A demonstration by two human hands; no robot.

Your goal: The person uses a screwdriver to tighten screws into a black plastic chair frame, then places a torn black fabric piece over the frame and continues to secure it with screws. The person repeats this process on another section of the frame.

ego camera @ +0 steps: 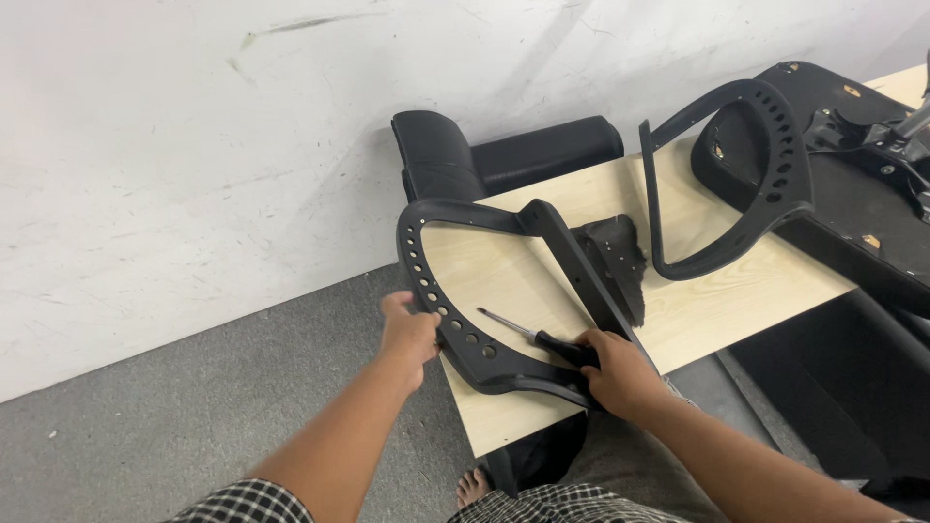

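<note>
Left hand [409, 332]: at lower centre of the frame, fingers curled over the outer edge of the armrest [455, 329], gripping its perforated curved bar. Right hand [620, 373]: just right of it, closed around the black handle of the screwdriver [528, 334]; the metal shaft points toward the upper left and lies over the armrest opening. The armrest, a black plastic loop with a row of holes, lies flat on the near end of the board [717, 281], a pale wooden panel running toward the upper right. A second armrest [765, 165] stands upright further along the board, attached to the seat [852, 194] at upper right. A black cushion [504, 155] rests against the wall [194, 145].
</note>
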